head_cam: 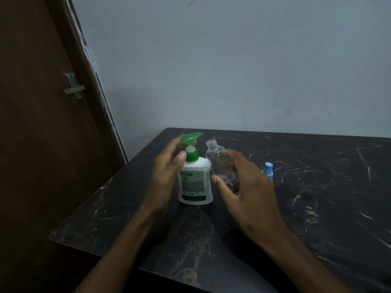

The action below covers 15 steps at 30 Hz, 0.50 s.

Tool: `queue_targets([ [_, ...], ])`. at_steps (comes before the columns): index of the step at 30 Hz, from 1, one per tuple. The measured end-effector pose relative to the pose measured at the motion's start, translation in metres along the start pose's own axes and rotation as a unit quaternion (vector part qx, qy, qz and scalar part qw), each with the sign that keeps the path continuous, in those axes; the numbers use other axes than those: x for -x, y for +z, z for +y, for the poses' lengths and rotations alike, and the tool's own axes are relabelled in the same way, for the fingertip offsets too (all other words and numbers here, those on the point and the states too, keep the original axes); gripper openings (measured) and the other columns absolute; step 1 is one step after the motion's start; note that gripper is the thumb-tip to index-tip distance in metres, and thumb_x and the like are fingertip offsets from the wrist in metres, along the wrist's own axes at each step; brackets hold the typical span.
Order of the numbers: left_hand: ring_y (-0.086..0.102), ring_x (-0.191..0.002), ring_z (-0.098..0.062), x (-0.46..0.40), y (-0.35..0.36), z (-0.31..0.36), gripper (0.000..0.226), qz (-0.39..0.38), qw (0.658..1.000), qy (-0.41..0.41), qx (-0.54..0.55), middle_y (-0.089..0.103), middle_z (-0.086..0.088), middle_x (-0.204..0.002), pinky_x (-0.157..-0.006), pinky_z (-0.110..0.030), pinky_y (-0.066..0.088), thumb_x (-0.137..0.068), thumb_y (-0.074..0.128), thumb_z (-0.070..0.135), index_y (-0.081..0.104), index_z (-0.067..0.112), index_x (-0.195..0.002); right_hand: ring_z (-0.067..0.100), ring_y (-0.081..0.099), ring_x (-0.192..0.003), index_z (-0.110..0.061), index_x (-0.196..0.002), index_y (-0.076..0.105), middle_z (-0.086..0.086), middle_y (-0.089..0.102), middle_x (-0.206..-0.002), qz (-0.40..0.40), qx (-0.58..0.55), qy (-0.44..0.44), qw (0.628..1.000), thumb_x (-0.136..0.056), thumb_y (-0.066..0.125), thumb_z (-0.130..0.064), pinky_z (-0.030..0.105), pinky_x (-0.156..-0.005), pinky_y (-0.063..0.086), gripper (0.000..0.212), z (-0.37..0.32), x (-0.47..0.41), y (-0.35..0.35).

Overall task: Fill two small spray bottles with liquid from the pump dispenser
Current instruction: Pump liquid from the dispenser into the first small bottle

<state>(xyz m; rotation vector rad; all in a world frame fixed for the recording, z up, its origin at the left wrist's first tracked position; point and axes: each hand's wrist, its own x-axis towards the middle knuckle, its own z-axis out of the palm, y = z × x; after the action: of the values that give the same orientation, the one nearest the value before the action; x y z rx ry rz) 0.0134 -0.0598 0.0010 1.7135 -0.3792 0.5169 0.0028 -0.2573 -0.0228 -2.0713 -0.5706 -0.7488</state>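
A white pump dispenser (195, 182) with a green pump head stands upright on the dark marble table (317, 197). My left hand (167, 172) is at its left side, thumb against the green collar and fingers reaching behind the pump head, fairly straight. My right hand (247, 187) holds a small clear spray bottle (220, 161) just right of the dispenser. The bottle is uncapped and tilted, its open neck pointing up towards the spout. A blue spray top (267, 169) stands on the table behind my right hand, its lower part hidden.
A brown door (42, 123) with a metal latch is on the left, beyond the table's left edge. A pale wall runs behind the table.
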Motion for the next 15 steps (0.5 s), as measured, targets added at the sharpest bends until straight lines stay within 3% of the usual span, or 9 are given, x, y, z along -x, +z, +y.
queue_targets([
  [4, 0.071, -0.113, -0.017, -0.028, -0.008, 0.033, 0.035, 0.059, 0.995, 0.049, -0.071, 0.075, -0.001, -0.118, -0.100, -0.046, 0.059, -0.100, 0.055, 0.034, 0.068, 0.012, -0.125, 0.000, 0.061, -0.110, -0.032, -0.147, 0.050, -0.020, 0.066, -0.126, 0.001, 0.011, 0.005, 1.000, -0.096, 0.069, -0.042, 0.027, -0.092, 0.057, 0.056, -0.002, 0.000, -0.002],
  [8, 0.075, -0.091, -0.011, -0.050, -0.009, 0.069, 0.020, -0.037, 0.967, 0.083, -0.238, 0.079, 0.005, -0.093, -0.088, -0.043, 0.062, -0.087, 0.076, 0.036, 0.077, 0.020, -0.098, -0.001, 0.064, -0.109, -0.031, -0.145, 0.054, -0.018, 0.069, -0.123, 0.004, 0.018, 0.008, 1.000, -0.095, 0.067, -0.043, 0.021, -0.094, 0.053, 0.053, -0.005, -0.001, -0.005],
  [12, 0.077, -0.094, -0.013, -0.058, -0.017, 0.076, 0.014, -0.110, 0.954, 0.087, -0.264, 0.080, 0.005, -0.095, -0.091, -0.048, 0.062, -0.086, 0.084, 0.021, 0.080, 0.020, -0.100, -0.003, 0.064, -0.109, -0.030, -0.146, 0.053, -0.019, 0.069, -0.126, 0.009, 0.011, 0.009, 1.000, -0.095, 0.065, -0.043, 0.008, -0.093, 0.047, 0.054, -0.006, -0.001, -0.006],
  [15, 0.078, -0.100, -0.016, -0.059, -0.024, 0.075, 0.017, -0.147, 0.958, 0.086, -0.230, 0.082, 0.000, -0.103, -0.095, -0.039, 0.063, -0.091, 0.080, 0.007, 0.081, 0.012, -0.106, -0.003, 0.063, -0.109, -0.030, -0.146, 0.054, -0.019, 0.069, -0.125, 0.007, 0.005, 0.007, 1.000, -0.096, 0.066, -0.042, 0.010, -0.094, 0.048, 0.053, -0.005, 0.000, -0.004],
])
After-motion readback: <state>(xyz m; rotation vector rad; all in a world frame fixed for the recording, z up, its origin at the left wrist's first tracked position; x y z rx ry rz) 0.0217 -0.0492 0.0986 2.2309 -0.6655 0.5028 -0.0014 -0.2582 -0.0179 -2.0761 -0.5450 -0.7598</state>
